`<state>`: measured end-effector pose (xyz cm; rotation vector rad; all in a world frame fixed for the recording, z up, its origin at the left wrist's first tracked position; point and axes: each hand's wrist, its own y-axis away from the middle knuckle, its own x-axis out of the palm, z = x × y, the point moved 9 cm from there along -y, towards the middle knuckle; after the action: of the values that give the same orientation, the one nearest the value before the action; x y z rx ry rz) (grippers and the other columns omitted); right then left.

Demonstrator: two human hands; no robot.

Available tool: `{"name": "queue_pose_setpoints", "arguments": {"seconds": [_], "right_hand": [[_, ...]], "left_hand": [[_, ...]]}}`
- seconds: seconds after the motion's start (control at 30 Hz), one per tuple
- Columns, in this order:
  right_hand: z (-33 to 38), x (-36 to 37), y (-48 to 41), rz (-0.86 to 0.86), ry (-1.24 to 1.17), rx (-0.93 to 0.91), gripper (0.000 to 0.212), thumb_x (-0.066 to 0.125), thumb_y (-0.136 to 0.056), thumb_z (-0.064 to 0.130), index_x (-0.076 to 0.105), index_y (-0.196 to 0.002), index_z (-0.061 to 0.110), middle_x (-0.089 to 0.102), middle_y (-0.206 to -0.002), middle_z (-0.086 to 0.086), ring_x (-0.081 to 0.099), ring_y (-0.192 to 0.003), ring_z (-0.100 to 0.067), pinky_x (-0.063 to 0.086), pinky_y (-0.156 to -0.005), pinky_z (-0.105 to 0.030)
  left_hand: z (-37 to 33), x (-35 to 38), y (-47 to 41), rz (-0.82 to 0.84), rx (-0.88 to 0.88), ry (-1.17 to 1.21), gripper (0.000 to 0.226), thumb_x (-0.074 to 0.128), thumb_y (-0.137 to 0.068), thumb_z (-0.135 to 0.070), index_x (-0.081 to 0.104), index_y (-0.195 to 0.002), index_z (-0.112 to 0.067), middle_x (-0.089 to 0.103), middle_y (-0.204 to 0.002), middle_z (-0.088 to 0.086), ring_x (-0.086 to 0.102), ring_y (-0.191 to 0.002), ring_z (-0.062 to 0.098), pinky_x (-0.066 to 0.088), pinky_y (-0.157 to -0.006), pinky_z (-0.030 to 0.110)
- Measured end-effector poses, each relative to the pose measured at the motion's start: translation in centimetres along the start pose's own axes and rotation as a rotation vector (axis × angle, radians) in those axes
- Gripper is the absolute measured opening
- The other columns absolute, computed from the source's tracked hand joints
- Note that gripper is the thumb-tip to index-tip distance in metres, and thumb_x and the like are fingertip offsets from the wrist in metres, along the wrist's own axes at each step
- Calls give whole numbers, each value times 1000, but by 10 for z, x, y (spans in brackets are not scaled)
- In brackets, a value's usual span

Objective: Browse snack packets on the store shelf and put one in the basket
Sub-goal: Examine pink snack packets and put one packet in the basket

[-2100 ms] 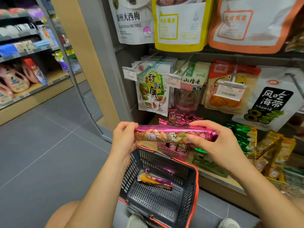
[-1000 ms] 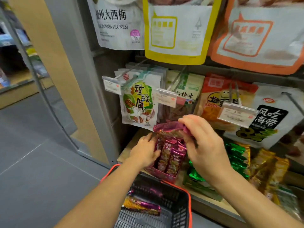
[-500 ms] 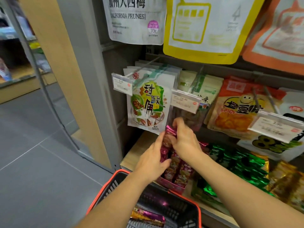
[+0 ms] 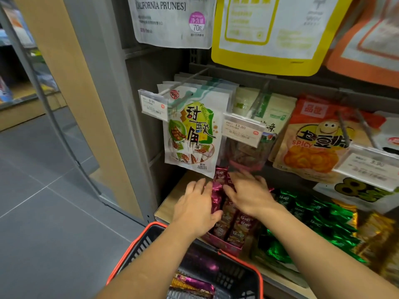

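Down on the bottom shelf (image 4: 170, 201), the magenta snack packets (image 4: 239, 225) stand in rows inside a pink display box (image 4: 222, 244), and both hands are on them. The left hand (image 4: 194, 208) lies against the left side of the row with its fingers straight and its thumb touching a packet. It grips nothing. The right hand (image 4: 248, 195) rests flat over the back of the row, fingers spread and relaxed (it is somewhat blurred, so finer contact is hard to read). One packet stands up between the two hands.

Just below the shelf edge is the basket (image 4: 129, 251), dark with an orange-red rim, under the left forearm. One magenta and gold packet (image 4: 192, 283) lies flat on its floor.

Right of the pink box, shiny green packets (image 4: 313, 216) are piled on the same shelf, with gold ones beyond them at the frame's edge.

Above the hands, a white tamarind bag (image 4: 192, 134) hangs on a peg behind a price tag (image 4: 153, 104), and an orange bag marked SPICY (image 4: 313, 143) hangs further right. Higher up hang a white California Prunes bag (image 4: 172, 20) and a yellow-edged pouch (image 4: 269, 35). Grey floor tiles (image 4: 43, 212) fill the left side.
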<state>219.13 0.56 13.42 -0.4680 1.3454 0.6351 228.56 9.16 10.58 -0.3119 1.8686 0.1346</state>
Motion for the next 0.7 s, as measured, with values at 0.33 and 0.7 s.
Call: {"name": "queue_pose_setpoints", "arguments": {"seconds": [0.33,0.7], "right_hand": [[-5,-33,-13,-117,-134,86,30,38,-100,44,62,-107,27,67,-111,-2,59,-109,-25,39,-91,-40],[4,-6,-50,92,-45,214,21,60,-93,27,67,-112,19,64,-115,-4,62,-105,-24,52,-91,-41]], "left_hand": [[-3,14,-10,148,-8,-88,80,50,-85,-55,5,-149,-38,6,-161,-3,9,-144,27,32,-107,53],[-2,-11,-10,-160,-36,255,35,48,-97,-19,63,-128,-23,50,-140,-5,54,-120,18,43,-102,31]]}}
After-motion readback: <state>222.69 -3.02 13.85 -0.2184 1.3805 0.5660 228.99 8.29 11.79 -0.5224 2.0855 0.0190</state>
